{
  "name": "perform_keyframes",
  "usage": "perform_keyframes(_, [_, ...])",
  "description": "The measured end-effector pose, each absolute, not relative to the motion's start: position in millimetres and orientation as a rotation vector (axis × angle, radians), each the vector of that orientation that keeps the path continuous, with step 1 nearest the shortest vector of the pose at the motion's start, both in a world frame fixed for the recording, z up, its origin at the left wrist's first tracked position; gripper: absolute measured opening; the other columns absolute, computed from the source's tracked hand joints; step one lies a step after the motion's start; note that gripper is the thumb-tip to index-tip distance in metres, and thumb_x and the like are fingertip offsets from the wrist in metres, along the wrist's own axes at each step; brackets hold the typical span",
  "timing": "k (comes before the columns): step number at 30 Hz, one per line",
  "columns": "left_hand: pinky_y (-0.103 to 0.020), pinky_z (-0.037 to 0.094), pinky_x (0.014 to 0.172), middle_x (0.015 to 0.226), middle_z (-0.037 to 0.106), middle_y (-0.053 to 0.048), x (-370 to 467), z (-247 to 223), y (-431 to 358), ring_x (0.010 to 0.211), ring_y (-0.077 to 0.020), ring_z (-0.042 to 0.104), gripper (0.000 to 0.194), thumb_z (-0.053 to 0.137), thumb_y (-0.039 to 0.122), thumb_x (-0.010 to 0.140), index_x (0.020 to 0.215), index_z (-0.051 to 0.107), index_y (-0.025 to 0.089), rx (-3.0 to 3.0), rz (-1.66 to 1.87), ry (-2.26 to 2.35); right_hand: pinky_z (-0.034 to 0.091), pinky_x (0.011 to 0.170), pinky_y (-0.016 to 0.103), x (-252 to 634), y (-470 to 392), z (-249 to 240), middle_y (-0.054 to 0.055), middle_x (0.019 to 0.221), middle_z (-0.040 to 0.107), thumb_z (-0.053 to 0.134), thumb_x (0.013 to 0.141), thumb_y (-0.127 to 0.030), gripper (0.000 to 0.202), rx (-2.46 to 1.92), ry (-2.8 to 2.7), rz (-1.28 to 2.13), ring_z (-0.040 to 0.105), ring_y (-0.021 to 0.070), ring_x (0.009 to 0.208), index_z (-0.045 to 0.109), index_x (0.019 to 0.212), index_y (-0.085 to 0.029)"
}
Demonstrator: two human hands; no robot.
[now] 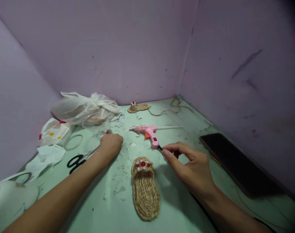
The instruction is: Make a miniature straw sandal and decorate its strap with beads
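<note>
My left hand (112,145) rests on the table, fingers curled under and closed, beside a clear bag of small red and white beads (107,132). Whatever it may hold is hidden. Thumb and forefinger of my right hand (192,163) pinch the black cord (160,148) where it leaves the handle of a pink glue gun (151,132). The gun lies on its side, nozzle to the left, its switch lit, with a clear glue stick (170,127) out the back. Between my forearms lies a woven straw slipper (146,194), its strap decorated with red and white beads.
Black-handled scissors (77,160) lie partly behind my left forearm. Further left are a ring of wire or tape (73,142), a white packet (56,132) and a white plastic bag (89,106). A second slipper (139,107) trails twine (162,114) at the back. A dark phone (237,165) lies right.
</note>
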State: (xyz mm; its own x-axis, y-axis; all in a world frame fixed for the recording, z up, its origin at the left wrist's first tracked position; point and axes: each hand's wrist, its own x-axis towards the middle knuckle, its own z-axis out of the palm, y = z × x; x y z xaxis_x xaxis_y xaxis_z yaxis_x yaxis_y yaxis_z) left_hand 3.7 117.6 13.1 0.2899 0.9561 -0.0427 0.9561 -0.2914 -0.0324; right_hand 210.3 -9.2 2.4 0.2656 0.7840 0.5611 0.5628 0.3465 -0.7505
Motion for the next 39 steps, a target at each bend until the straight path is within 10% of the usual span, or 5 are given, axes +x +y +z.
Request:
perform_keyframes(12, [-0.026,0.040,0.060,0.068,0.068,-0.003,20,15,84,0.064,-0.0182,0.061,0.027,0.047,0.035,0.079,0.077,0.068,0.018,-2.209,-1.069,-1.988,0.037,0.057,0.032,213,34,-1,0.013,0.084,0.070,0.044,0.083,-0.052,0.045,-2.188,-1.672,0.347,0.064,0.0292,0.079,0.070,0.084,-0.016])
perform_keyframes(22, [-0.026,0.042,0.058,0.065,0.063,-0.003,-52,-16,61,0.058,-0.0161,0.056,0.027,0.053,0.038,0.078,0.080,0.064,0.014,-2.153,-1.363,-1.974,0.038,0.048,0.028,198,89,6,0.006,0.045,0.057,0.065,0.062,-0.025,0.016,-2.019,-1.508,0.861,0.059,0.0227,0.055,0.061,0.049,-0.016])
perform_keyframes(28, [-0.022,0.044,0.055,0.067,0.063,0.000,-28,-8,45,0.056,-0.0120,0.055,0.020,0.054,0.033,0.082,0.080,0.064,0.016,-2.465,-1.426,-1.815,0.043,0.047,0.021,205,69,26,-0.001,0.059,0.052,0.048,0.071,-0.009,0.018,-1.699,-1.259,1.085,0.050,0.0094,0.048,0.059,0.084,-0.014])
perform_keyframes(39, [-0.022,0.044,0.054,0.069,0.066,-0.001,-23,-28,32,0.057,-0.0127,0.057,0.017,0.057,0.029,0.081,0.080,0.066,0.016,-2.690,-1.366,-1.797,0.027,0.040,0.023,266,-68,-13,-0.002,0.055,0.042,0.056,0.082,-0.044,0.021,-1.287,-1.264,1.127,0.035,0.0103,0.046,0.064,0.087,-0.025])
